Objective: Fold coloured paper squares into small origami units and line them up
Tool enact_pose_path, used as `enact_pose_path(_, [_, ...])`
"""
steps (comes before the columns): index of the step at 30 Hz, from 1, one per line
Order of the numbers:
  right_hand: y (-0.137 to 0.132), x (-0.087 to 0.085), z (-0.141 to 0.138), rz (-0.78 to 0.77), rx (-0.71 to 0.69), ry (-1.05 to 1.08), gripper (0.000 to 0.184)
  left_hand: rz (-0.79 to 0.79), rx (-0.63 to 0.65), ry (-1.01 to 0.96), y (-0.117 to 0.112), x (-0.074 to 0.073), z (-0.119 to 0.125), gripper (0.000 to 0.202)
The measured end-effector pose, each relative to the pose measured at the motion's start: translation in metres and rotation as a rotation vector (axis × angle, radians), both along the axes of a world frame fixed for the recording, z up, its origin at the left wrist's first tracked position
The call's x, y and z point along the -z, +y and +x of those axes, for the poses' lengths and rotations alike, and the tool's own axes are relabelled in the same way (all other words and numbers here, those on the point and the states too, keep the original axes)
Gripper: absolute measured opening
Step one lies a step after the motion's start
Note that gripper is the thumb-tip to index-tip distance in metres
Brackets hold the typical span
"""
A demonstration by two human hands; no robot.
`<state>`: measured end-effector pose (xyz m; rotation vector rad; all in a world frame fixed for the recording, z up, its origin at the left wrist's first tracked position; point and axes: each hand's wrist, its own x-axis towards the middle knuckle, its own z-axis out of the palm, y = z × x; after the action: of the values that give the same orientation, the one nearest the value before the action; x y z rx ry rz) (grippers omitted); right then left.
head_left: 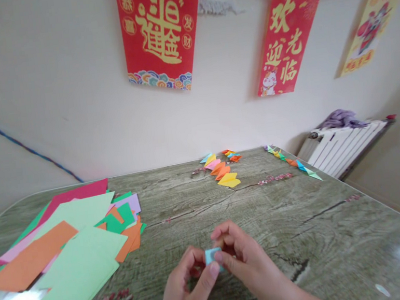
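Observation:
A small folded piece of light blue paper [210, 255] is held between my two hands, just above the wooden-patterned table. My left hand [189, 285] pinches its lower left part between thumb and fingers. From the other side, my right hand [240, 257] presses its thumb on the paper's face, with the index finger curled above. Fingertips cover part of the paper, so its full shape is hidden.
Coloured paper sheets [78, 262] lie in a loose pile at the left. Small folded paper planes [229, 180] stand in rows toward the back, with another row [291, 162] along the right edge. Beyond that edge is a white radiator [345, 144]. Red banners [162, 33] hang on the wall.

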<state>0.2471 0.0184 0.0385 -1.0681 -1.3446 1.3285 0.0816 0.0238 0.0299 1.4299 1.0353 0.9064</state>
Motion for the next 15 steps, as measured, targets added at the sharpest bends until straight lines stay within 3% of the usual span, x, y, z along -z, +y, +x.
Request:
enact_pose_path(5, [0.005, -0.001, 0.008, -0.025, -0.129, 0.036, 0.029, -0.082, 0.053, -0.054, 0.008, -0.01, -0.003, 0.029])
enact_pose_path(12, [0.0, -0.01, 0.01, 0.207, -0.07, -0.254, 0.005, 0.028, -0.157, -0.048, 0.007, -0.016, -0.004, 0.018])
enact_pose_path(15, [-0.002, -0.01, 0.007, 0.326, -0.062, -0.303, 0.011, 0.074, -0.183, -0.024, 0.008, -0.013, -0.007, 0.016])
